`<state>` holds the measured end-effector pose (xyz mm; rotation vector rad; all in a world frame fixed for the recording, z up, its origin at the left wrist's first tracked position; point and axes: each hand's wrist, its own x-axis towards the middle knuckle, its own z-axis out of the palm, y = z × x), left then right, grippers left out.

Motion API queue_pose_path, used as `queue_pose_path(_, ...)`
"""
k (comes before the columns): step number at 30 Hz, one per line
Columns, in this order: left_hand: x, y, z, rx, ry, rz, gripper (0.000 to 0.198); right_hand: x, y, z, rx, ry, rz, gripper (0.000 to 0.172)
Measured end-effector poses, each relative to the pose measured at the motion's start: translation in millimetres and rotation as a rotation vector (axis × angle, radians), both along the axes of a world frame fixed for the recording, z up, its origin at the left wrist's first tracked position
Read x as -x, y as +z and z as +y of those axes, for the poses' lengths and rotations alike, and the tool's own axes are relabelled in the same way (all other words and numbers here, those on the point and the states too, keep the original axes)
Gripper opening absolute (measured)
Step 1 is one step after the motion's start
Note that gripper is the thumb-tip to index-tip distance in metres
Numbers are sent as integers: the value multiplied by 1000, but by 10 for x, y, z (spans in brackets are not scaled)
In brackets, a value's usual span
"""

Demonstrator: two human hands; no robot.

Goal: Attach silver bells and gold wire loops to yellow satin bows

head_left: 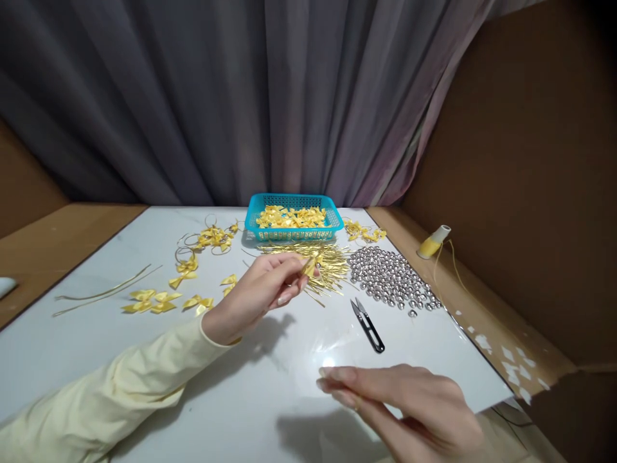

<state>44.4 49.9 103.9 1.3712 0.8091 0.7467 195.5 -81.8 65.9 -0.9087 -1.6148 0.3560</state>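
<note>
My left hand (pixel 260 286) is raised over the middle of the white table, thumb and fingers pinched on a small yellow ribbon bow (pixel 313 262). Closer to me, my right hand (pixel 409 402) hovers above the tabletop with its thumb and fingertips pressed together; whatever may be between them is too small to make out. Behind the held bow lies a pile of gold twist ties (pixel 332 273). Black thread snips (pixel 370 328) rest between the hands and a spread of silver domed buttons (pixel 385 273).
A blue basket (pixel 294 234) of yellow bows stands at the back. Loose bows (pixel 152 301) and looped bows (pixel 214 238) lie on the left, near two long gold strips (pixel 103 292). A yellow thread spool (pixel 432 242) stands on the right ledge, beside a cardboard wall (pixel 520 161).
</note>
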Motion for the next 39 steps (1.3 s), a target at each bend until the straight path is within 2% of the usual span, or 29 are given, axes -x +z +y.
queue_pose_path(3,7,-25,-4,-40,8,24,22,-7,-9,-3,-94,-67,41,36)
queue_pose_path(7,2,-50,-13,-82,30,60,25,-105,-41,-2,-196,-91,39,23)
queue_pose_path(9,1,-60,-11,-94,37,68,27,-180,-66,-5,-219,-55,-4,20)
queue_pose_path(12,3,-71,-7,-111,36,83,26,-260,-104,-3,-240,52,59,23)
queue_pose_path(14,5,-75,-14,-139,25,112,27,-271,-115,2,-157,132,125,23)
queue_pose_path(16,8,-75,-36,-189,9,147,28,-250,-108,6,-41,125,229,22)
queue_pose_path(20,21,-62,-123,-330,-25,241,28,-169,-42,7,255,-139,464,12)
queue_pose_path(23,39,-50,-185,-441,-84,335,31,-142,46,7,425,-258,434,10)
queue_pose_path(26,52,-40,-222,-565,-132,393,32,-146,136,10,423,-337,296,20)
queue_pose_path(29,56,-28,-244,-666,-151,426,33,-139,188,31,401,-322,203,29)
queue_pose_path(34,64,-13,-282,-645,-203,423,32,-121,154,151,422,-282,206,16)
queue_pose_path(39,66,2,-312,-641,-267,401,30,-149,97,257,481,-118,222,16)
